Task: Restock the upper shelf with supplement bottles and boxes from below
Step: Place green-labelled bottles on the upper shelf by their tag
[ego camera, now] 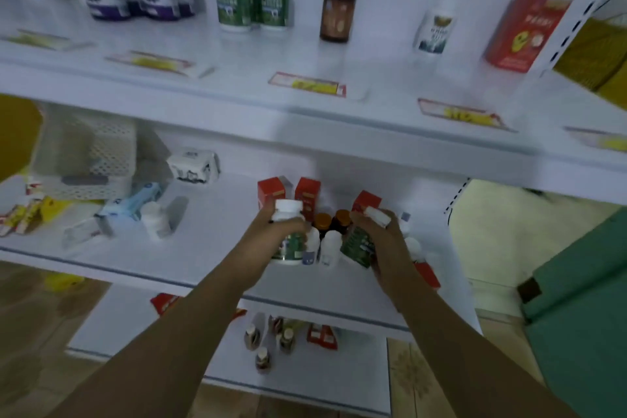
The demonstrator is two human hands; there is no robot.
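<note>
The left hand (266,239) grips a white-capped green bottle (289,214) upright, just left of the group of small bottles (327,244) on the middle shelf (220,214). The right hand (386,244) grips a second green bottle (358,243), tilted, just right of that group. Both bottles are low and close to the group. The upper shelf (373,132) is above it, with two similar bottles (252,0) up and to the left. I think the tilted bottle may slip, because the fingers hold it at a slant. On the way up, a bottle can hit the shelf edge above the group, or a wrist can push the small bottles over.
</note>
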